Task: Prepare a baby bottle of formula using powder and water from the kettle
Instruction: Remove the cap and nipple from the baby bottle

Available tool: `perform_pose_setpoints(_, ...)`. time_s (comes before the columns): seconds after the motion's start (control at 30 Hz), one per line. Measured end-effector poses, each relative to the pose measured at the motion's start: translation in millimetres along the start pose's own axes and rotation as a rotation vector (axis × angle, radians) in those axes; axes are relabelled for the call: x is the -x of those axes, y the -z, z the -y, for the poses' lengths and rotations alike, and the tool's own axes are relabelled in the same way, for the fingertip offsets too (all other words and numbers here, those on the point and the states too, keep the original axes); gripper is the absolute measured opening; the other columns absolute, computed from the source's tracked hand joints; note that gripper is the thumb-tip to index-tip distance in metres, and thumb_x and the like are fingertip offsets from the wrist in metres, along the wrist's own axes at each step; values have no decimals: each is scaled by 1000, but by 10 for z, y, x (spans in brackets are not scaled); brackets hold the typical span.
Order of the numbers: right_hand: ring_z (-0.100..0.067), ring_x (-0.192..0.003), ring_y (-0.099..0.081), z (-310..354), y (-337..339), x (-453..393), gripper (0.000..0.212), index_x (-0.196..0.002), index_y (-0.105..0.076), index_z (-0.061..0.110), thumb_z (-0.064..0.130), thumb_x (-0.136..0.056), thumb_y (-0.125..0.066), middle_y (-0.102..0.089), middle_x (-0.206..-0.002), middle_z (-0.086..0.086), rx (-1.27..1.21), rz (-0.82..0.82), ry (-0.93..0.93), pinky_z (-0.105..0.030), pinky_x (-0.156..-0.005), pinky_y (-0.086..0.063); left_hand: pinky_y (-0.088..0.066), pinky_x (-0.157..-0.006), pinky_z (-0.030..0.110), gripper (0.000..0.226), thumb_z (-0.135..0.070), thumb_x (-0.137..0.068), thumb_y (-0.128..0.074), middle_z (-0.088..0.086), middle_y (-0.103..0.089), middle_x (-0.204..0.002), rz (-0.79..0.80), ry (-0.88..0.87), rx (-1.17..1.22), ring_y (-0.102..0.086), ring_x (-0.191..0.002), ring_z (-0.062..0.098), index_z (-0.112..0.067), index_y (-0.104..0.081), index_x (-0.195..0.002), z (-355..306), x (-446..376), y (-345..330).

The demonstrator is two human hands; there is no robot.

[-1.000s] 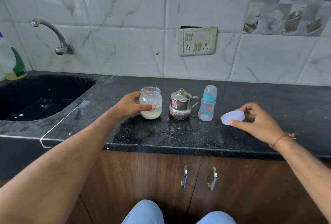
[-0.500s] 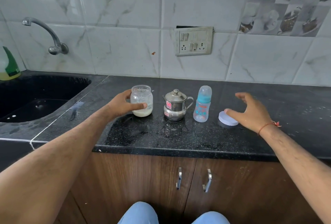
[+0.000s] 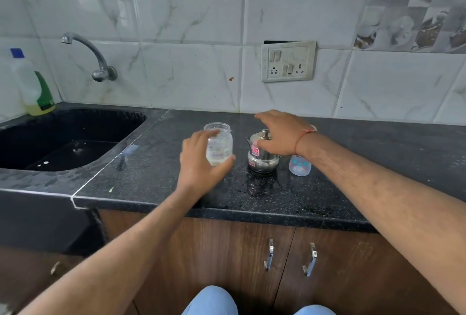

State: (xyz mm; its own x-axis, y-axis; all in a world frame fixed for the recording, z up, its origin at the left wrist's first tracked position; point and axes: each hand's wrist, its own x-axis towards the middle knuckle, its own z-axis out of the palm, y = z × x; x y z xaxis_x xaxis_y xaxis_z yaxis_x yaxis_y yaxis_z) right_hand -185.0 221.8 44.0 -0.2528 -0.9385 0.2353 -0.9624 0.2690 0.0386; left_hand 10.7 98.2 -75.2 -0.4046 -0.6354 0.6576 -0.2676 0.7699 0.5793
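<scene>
Reaching for the kettle (image 3: 262, 157) while steadying the open powder jar (image 3: 219, 145).

My left hand (image 3: 201, 163) has its fingers curled round the jar, which stands on the tabletop (image 3: 378, 163); my right hand (image 3: 280, 133) hovers over the kettle, fingers spread and holding nothing. Just beyond my right wrist stands the baby bottle (image 3: 300, 166), partly hidden. I judge the next move calls for uncapping that bottle before spooning powder.
</scene>
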Motion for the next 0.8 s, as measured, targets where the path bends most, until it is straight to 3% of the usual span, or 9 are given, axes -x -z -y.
perform_pose_setpoints(0.1, -32, -125, -60, 18, -78, -180, 82, -144, -52, 18, 68, -80, -62, -61, -141, -9, 87, 148, -97, -46, -101, -54, -52, -92, 25, 42, -44, -89, -85, -24, -68, -112, 140, -24, 94, -60, -101, 2, -34, -70, -126, -160, 162, -90)
perform_pose_setpoints(0.23, -29, -116, -64, -11, -140, -240, 76, -140, -57, 22, 72, -82, -61, -68, -130, -6, 77, 196, -108, -44, -96, -56, -58, -86, 31, 31, -40, -90, -84, -21, -72, -102, 283, 28, 157, -62, -91, 5, -33, -75, -119, -210, 180, -206)
perform_pose_setpoints(0.4, -26, -114, -64, -30, -154, -235, 70, -139, -60, 27, 70, -84, -65, -68, -129, -2, 25, 189, -111, -40, -95, -55, -59, -91, 32, 40, -44, -88, -85, -23, -73, -113, 331, 121, 159, -61, -90, -1, -33, -72, -125, -181, 91, -314)
perform_pose_setpoints(0.6, -23, -119, -64, -37, -102, -186, 77, -142, -59, 32, 73, -77, -70, -68, -134, 4, -9, 192, -99, -43, -101, -54, -54, -94, 27, 86, -54, -88, -84, -14, -64, -149, 374, 173, 111, -63, -103, 6, -21, -50, -160, -278, -15, -469)
perform_pose_setpoints(0.8, -24, -135, -58, -66, -15, -99, 85, -155, -47, 27, 69, -83, -69, -59, -151, 1, -49, 175, -50, -41, -110, -48, -52, -88, 25, 90, -53, -87, -86, -11, -67, -148, 391, 178, 95, -60, -89, 5, -21, -49, -162, -253, -56, -575)
